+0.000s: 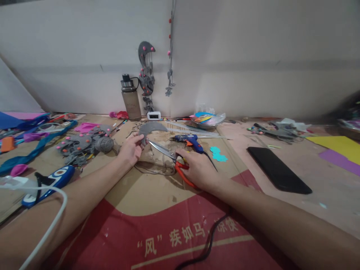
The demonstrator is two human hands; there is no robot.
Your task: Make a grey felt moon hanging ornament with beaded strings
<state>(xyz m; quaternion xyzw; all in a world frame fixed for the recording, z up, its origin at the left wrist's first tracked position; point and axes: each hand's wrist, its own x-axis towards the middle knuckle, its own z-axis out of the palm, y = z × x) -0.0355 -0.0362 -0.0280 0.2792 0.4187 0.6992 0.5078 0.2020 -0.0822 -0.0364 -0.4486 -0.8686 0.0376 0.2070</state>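
Observation:
Between its thumb and fingers, my left hand (131, 150) grips a grey felt crescent (153, 128) by its lower left end. Orange-handled scissors (163, 150) are in my right hand (198, 167), whose fingers wrap round the handles. The blades point up and left, their tip close to the crescent's held end; whether they touch it I cannot tell. Just beyond my right hand lies a blue glue gun (189, 141) with an orange trigger. A dark cord or yarn (154, 170) lies loosely on the cardboard (146, 202) below the hands.
Felt pieces with pink dots (81, 144) and a yarn ball (104, 144) lie left. A bottle (131, 99) and small clock (153, 116) stand at the back near a hanging felt ornament (146, 71). A black phone (278, 169) and coloured sheets (337, 146) are right.

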